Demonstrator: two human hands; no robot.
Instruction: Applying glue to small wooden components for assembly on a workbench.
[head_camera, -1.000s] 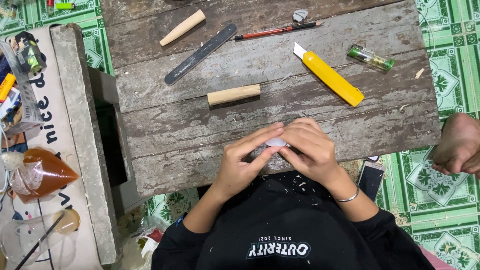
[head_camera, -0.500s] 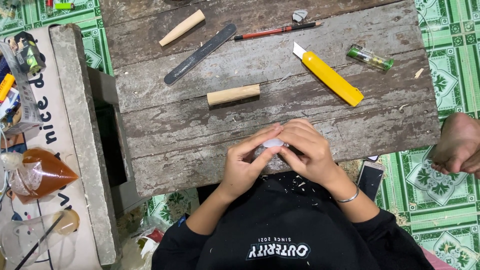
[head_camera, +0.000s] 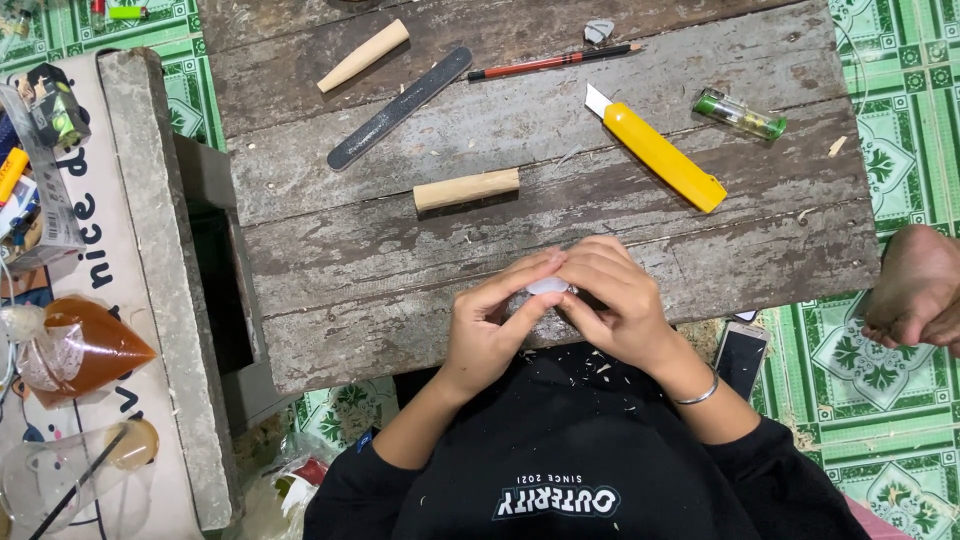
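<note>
Both hands share one narrow grip: left hand (head_camera: 490, 325) and right hand (head_camera: 612, 305) pinch a small whitish piece (head_camera: 549, 286) between fingertips, just above the wooden surface (head_camera: 340, 250) near its front edge. Holding it low and steady, fingertips close, seems wisest. Beyond the grip lie a short wooden peg (head_camera: 467, 189) and a yellow utility knife (head_camera: 657, 150), well apart; bare planks leftward leave room.

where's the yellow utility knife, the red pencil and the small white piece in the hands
yellow utility knife (head_camera: 664, 157), head view, on the middle of its yellow handle
red pencil (head_camera: 552, 63), head view, on the middle of its shaft
small white piece (head_camera: 547, 286), head view, on the visible part between the fingertips of both hands
</note>
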